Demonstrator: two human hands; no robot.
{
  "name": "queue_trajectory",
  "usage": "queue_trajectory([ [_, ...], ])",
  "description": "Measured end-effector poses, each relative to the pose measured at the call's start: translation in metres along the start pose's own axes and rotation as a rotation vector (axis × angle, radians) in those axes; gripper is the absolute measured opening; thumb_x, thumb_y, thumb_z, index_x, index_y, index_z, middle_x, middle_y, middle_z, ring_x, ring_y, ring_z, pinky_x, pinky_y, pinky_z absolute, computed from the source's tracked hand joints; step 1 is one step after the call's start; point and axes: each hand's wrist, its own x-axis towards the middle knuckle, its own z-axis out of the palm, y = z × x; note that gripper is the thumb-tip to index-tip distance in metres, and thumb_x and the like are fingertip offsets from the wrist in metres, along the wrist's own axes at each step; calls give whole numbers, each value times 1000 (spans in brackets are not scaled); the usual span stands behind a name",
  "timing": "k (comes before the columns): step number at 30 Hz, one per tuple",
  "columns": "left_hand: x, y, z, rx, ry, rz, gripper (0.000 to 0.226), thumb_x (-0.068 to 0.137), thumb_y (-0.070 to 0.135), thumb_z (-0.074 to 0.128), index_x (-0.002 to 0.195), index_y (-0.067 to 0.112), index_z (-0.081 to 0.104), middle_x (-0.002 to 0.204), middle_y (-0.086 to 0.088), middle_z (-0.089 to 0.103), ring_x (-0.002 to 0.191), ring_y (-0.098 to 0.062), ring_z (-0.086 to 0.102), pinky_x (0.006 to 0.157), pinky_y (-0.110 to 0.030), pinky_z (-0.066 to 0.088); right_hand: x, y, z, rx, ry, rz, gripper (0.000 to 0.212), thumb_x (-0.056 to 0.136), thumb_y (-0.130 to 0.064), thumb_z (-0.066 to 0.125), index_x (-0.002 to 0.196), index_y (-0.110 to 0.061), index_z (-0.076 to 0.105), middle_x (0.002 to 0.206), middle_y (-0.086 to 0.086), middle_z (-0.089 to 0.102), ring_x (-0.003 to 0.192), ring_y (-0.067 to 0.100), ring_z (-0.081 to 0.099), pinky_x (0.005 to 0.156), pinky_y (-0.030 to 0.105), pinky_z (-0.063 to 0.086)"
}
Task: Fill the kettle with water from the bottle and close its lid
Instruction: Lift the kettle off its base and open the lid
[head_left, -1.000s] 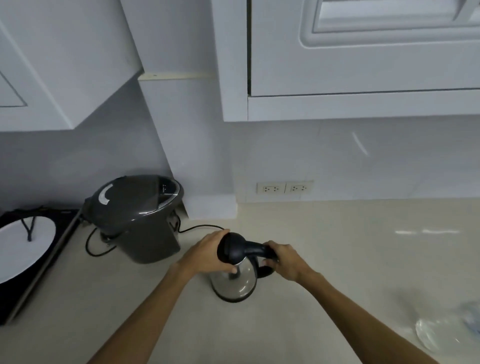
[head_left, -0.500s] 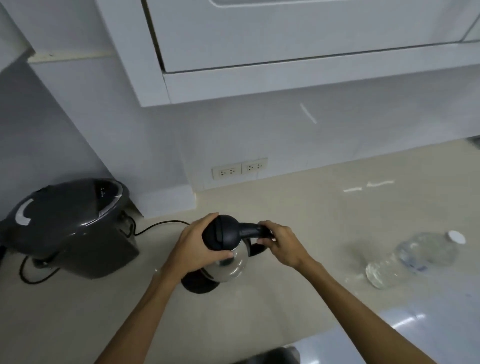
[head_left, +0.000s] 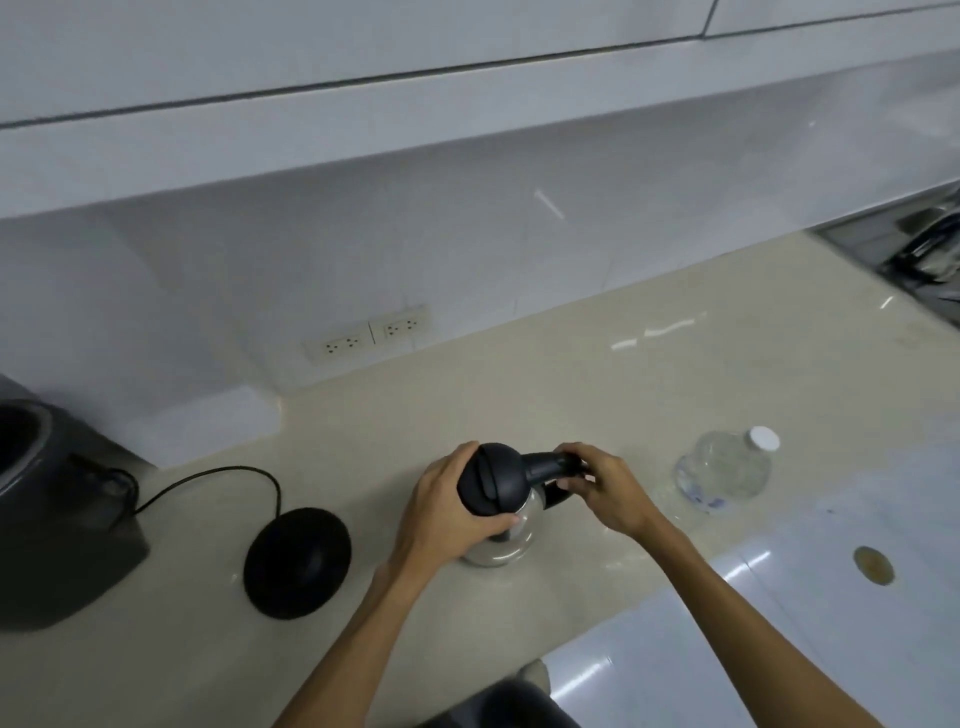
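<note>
Our left hand (head_left: 448, 506) gripped kettle (head_left: 498, 512) body, right hand (head_left: 602, 486) clasped handle (head_left: 545, 466); kettle stood on counter (head_left: 519, 384), lid (head_left: 493, 480) down, off base (head_left: 297, 562). Bottle (head_left: 724, 473) capped, lay right of kettle.

Both forearms come in bare, no sleeves; left hand (head_left: 447, 506) and right hand (head_left: 605, 488) ungloved, no rings visible.

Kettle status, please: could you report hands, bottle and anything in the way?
Left hand wraps kettle body; right hand on its handle. Lid down, kettle off its base. Bottle capped, lying to the right, untouched. Nothing between them.
</note>
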Motion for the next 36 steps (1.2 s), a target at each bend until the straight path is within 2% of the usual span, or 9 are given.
queue_trajectory([
  [7,11,14,30,-8,32,-17,91,58,30,101,138,21,61,105,44,44,107,6,47,84,3,32,10,32,-9,57,-9,25,40,89,2,70,119,-24,62,113,4,70,107,21,68,96,41,56],
  [13,15,4,34,25,60,-9,103,58,43,100,149,26,53,125,29,48,128,-11,55,98,-17,39,19,37,-8,44,-36,34,43,89,0,71,126,-21,65,116,0,70,108,16,67,98,35,55],
  [16,15,-8,33,-14,38,20,108,60,47,98,153,26,48,136,36,43,133,-4,48,103,-5,31,21,28,-13,-106,-131,35,56,89,5,66,138,-21,59,127,3,68,116,21,64,95,7,44],
  [18,17,-18,31,-26,-18,25,118,60,55,95,159,28,38,150,28,40,143,-2,40,113,-10,30,22,12,-16,-146,-74,-9,62,85,15,56,138,-17,60,136,4,65,127,21,59,96,-4,32],
  [21,19,-33,26,-77,-79,-16,131,55,65,94,164,33,29,160,21,36,145,6,35,117,-18,36,14,-28,-4,-29,161,-88,53,83,8,48,124,-16,70,135,-2,66,117,12,65,99,8,43],
  [23,20,-40,22,-108,-86,-25,130,54,67,94,162,35,31,158,23,38,137,21,34,109,-4,33,10,-53,18,-37,128,-196,41,93,-13,52,131,-16,66,143,-3,61,123,9,61,106,20,46],
  [25,20,-43,19,-145,-101,-11,121,57,61,97,159,37,35,153,27,42,132,29,35,106,-3,36,8,-63,43,-135,39,-265,46,98,-31,56,142,-15,58,151,2,54,138,15,49,116,30,38],
  [28,20,-47,21,-185,-132,20,103,68,45,96,155,30,44,151,25,53,138,8,51,112,-21,47,12,-62,70,-335,87,-335,51,95,-35,57,138,-7,60,145,12,59,135,30,52,116,45,39],
  [36,19,-54,32,-250,-100,61,101,69,43,96,155,34,43,151,23,56,139,1,55,112,-21,47,13,-51,71,-370,126,-392,45,99,-24,50,138,-4,60,144,13,59,133,30,52,114,45,38],
])
